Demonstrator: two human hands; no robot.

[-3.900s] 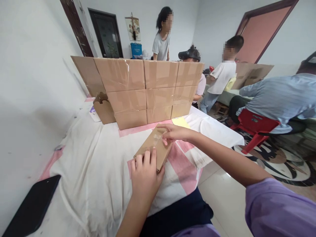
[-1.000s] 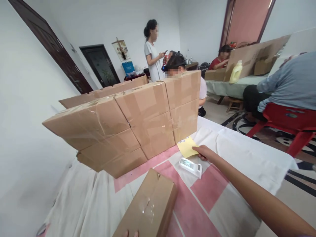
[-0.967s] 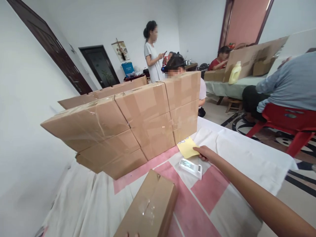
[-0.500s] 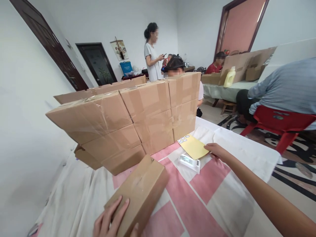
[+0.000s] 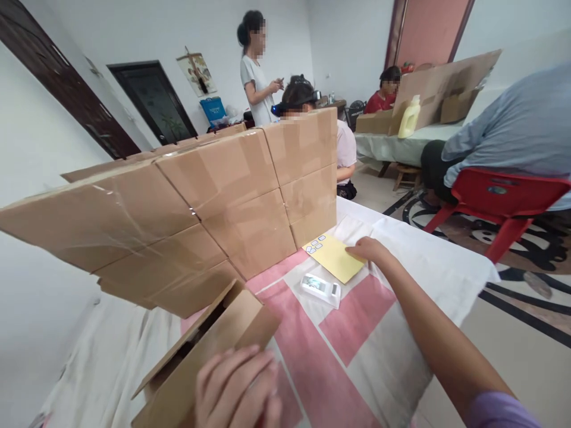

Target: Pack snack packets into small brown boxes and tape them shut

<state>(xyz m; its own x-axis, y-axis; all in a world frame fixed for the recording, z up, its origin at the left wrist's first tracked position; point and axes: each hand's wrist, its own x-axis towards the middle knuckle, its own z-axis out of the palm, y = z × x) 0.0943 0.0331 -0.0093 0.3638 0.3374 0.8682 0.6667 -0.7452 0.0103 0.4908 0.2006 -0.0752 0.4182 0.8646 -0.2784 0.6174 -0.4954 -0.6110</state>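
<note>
My right hand (image 5: 368,249) pinches the right edge of a yellow sheet (image 5: 339,261), which has several small blue-outlined labels at its far left corner. Just in front of the sheet, a small white device (image 5: 320,289) with a display lies on the cloth. My left hand (image 5: 238,386) is slightly blurred at the bottom, with its fingers loosely bent and nothing seen in them. It is in front of the near side of a cardboard box (image 5: 250,321), whose flap stands partly open on the left. Whether the fingers touch the box is hidden.
A wall of taped cardboard boxes (image 5: 223,190) stands across the table, on a pink and white cloth (image 5: 307,356). Behind it sits a person (image 5: 345,151) with a head camera. A red chair (image 5: 504,196) with a seated person is at right.
My left hand has come off the box's top to its near side. The box has turned, and its open flap now shows. My right hand keeps the yellow sheet; the view has shifted.
</note>
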